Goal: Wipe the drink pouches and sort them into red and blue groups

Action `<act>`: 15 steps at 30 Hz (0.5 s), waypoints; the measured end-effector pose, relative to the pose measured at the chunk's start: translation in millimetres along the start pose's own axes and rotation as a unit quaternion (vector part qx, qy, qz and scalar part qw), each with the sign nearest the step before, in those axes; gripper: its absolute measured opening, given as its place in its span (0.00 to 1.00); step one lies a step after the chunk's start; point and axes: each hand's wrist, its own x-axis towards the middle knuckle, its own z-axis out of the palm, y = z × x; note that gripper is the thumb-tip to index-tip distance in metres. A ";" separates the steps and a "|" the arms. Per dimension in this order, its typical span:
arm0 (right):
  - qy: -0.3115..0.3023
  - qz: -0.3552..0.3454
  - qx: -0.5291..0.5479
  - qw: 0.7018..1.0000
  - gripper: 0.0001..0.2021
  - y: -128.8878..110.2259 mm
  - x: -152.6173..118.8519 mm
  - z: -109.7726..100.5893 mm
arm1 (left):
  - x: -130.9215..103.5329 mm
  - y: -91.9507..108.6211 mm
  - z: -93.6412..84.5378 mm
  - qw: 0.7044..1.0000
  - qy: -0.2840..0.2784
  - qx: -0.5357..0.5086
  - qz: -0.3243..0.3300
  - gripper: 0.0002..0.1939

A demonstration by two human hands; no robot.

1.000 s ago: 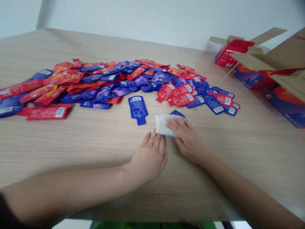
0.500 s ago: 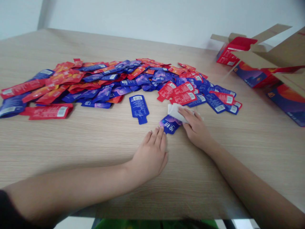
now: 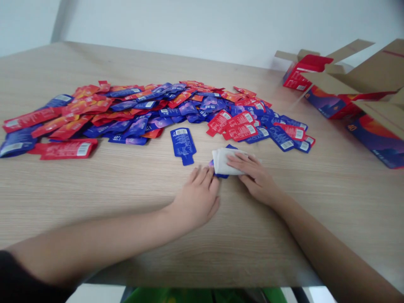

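Note:
A blue sachet point(image 3: 223, 176) lies flat on the table in front of me, mostly hidden under a folded white cloth point(image 3: 225, 162). My right hand point(image 3: 257, 177) holds the cloth from the right, fingers over its top, pressed onto the sachet. At the sachet's left end, the fingertips of my left hand point(image 3: 198, 198) rest on its edge, the fingers stretched out side by side. Another blue sachet point(image 3: 183, 145), barcode up, lies alone just beyond my left hand.
A long heap of red and blue sachets point(image 3: 139, 105) spreads across the middle of the wooden table point(image 3: 126, 181). More sachets point(image 3: 287, 136) lie at its right end. Opened cartons, one small and red point(image 3: 298, 75), others blue and orange point(image 3: 378, 136), stand at the right.
My right hand has moved the cloth left and a little toward me, so it now covers most of the sachet. My left hand is nearly unmoved. The view has shifted slightly.

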 end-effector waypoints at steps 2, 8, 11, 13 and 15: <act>0.017 0.004 0.038 0.999 0.24 2.8 0.0 -3.4 | 9.5 -8.6 -5.7 0.999 0.012 -0.027 -0.024 0.18; 0.121 0.116 -0.024 0.985 0.23 29.7 6.5 1.9 | 44.5 -29.4 -1.3 0.988 0.035 -0.075 -0.134 0.22; 0.115 0.096 -0.073 0.986 0.26 34.7 7.1 5.2 | 60.8 -25.6 7.0 0.982 0.042 -0.096 -0.156 0.28; 0.125 0.105 -0.074 0.984 0.26 34.5 6.1 1.9 | 70.6 -20.6 10.0 0.977 0.039 -0.129 -0.164 0.31; 0.150 0.127 -0.065 0.978 0.25 34.5 4.0 -5.7 | 77.9 -17.3 9.6 0.971 0.031 -0.168 -0.165 0.31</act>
